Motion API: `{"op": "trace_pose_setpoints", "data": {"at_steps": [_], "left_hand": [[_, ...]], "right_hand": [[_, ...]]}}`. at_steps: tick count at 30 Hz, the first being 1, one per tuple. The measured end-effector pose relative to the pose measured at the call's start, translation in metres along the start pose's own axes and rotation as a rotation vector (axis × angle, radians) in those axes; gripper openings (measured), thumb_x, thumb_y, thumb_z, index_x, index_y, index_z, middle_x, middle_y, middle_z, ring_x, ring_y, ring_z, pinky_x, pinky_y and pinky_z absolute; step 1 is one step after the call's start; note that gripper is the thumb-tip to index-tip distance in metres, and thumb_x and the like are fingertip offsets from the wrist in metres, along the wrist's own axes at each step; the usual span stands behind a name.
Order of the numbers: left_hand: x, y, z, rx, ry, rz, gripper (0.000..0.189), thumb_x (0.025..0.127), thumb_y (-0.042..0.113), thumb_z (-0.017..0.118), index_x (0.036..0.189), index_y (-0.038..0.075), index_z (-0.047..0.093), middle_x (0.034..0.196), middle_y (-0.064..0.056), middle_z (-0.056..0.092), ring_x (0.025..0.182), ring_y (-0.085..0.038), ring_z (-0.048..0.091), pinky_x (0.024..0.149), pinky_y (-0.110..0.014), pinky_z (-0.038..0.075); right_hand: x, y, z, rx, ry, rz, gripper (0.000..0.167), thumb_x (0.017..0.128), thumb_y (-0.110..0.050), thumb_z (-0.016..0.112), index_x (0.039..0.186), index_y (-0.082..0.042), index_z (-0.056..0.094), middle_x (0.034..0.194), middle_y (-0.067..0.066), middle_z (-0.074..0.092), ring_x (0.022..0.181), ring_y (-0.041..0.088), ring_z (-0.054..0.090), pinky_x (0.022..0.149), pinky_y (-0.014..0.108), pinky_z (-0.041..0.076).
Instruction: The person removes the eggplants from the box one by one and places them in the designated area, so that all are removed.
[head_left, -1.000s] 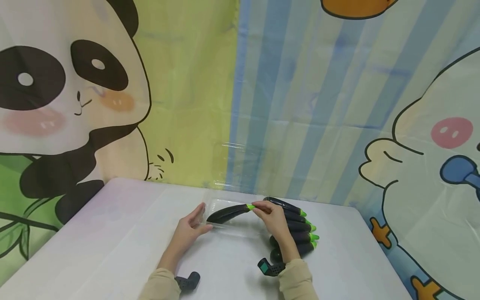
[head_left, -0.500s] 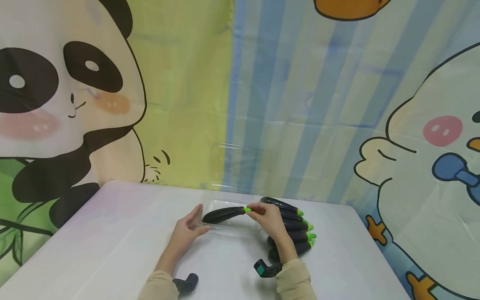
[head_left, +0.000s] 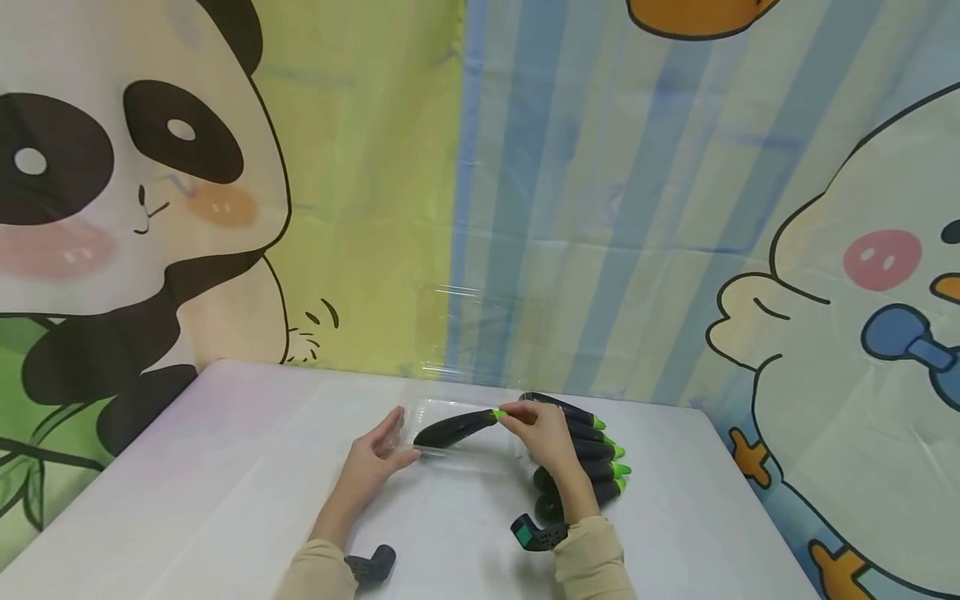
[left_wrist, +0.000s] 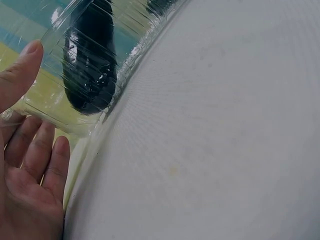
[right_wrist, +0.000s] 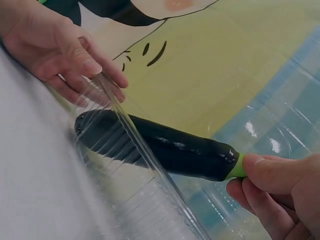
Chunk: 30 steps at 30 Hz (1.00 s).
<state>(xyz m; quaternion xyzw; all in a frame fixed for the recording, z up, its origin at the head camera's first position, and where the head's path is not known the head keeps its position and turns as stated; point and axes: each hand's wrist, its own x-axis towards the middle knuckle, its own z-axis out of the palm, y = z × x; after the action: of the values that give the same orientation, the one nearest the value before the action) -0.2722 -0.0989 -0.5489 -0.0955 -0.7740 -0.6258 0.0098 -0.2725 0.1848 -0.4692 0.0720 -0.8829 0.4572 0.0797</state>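
A clear plastic container (head_left: 480,461) with its see-through lid (head_left: 487,333) raised behind stands mid-table in the head view. My left hand (head_left: 372,458) holds its left end, thumb at the near corner and fingers round the outside. My right hand (head_left: 546,437) pinches the green stem of a dark, glossy eggplant (head_left: 452,429) between thumb and fingers. That eggplant slants down to the left, its blunt end low inside the container. The right wrist view shows this eggplant (right_wrist: 185,150) behind the ribbed clear wall (right_wrist: 150,185).
Several more eggplants (head_left: 600,472) lie in a row right of the container, partly behind my right forearm, green stems pointing right. The white table (head_left: 225,492) meets a cartoon-printed curtain (head_left: 375,208) at its back edge. Each wrist wears a black camera mount (head_left: 372,567).
The view has shifted slightly. The held eggplant's stem dipped half a second ago and is now a little higher again, with its tip slightly further right. The left hand's hold looks unchanged.
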Motion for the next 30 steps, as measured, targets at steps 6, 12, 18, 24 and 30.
{"op": "trace_pose_setpoints", "data": {"at_steps": [6,12,18,24,30], "left_hand": [[-0.002,0.002,-0.001,-0.029,-0.008,-0.018,0.089,0.076,0.030,0.079,0.150,0.017,0.030,0.155,0.003,0.030,0.142,-0.015,0.029,0.116,-0.032,0.027],[-0.002,0.000,-0.001,-0.011,0.005,-0.013,0.091,0.074,0.035,0.080,0.149,0.018,0.032,0.154,0.004,0.032,0.142,-0.015,0.029,0.114,-0.031,0.029],[0.000,-0.001,0.000,0.002,0.017,0.011,0.091,0.074,0.036,0.080,0.149,0.016,0.032,0.154,0.004,0.033,0.142,-0.016,0.030,0.114,-0.033,0.030],[0.001,-0.002,-0.001,0.010,0.019,0.014,0.091,0.074,0.035,0.080,0.149,0.016,0.031,0.154,0.003,0.032,0.141,-0.016,0.032,0.114,-0.034,0.029],[-0.007,0.018,-0.002,0.002,-0.012,-0.012,0.086,0.079,0.027,0.077,0.150,0.012,0.029,0.154,-0.001,0.031,0.141,-0.017,0.031,0.115,-0.033,0.029]], "right_hand": [[0.000,-0.002,0.004,-0.032,-0.054,-0.007,0.015,0.085,-0.023,0.071,0.099,-0.018,0.074,0.095,0.000,0.072,0.083,0.013,0.068,0.067,0.025,0.057],[-0.001,-0.002,0.004,-0.072,-0.074,-0.027,0.013,0.084,-0.021,0.072,0.096,-0.018,0.075,0.093,-0.001,0.070,0.080,0.010,0.066,0.063,0.022,0.055],[-0.001,-0.004,0.004,-0.071,-0.043,-0.045,0.011,0.082,-0.017,0.074,0.094,-0.018,0.075,0.089,-0.001,0.071,0.076,0.010,0.066,0.061,0.021,0.055],[0.001,-0.004,0.006,-0.044,0.029,-0.048,0.012,0.083,-0.016,0.073,0.094,-0.018,0.076,0.089,0.000,0.073,0.077,0.010,0.068,0.063,0.021,0.057],[0.000,-0.001,-0.001,0.001,0.098,0.014,0.011,0.082,-0.015,0.074,0.093,-0.019,0.075,0.092,0.000,0.073,0.080,0.012,0.069,0.069,0.025,0.059]]}}
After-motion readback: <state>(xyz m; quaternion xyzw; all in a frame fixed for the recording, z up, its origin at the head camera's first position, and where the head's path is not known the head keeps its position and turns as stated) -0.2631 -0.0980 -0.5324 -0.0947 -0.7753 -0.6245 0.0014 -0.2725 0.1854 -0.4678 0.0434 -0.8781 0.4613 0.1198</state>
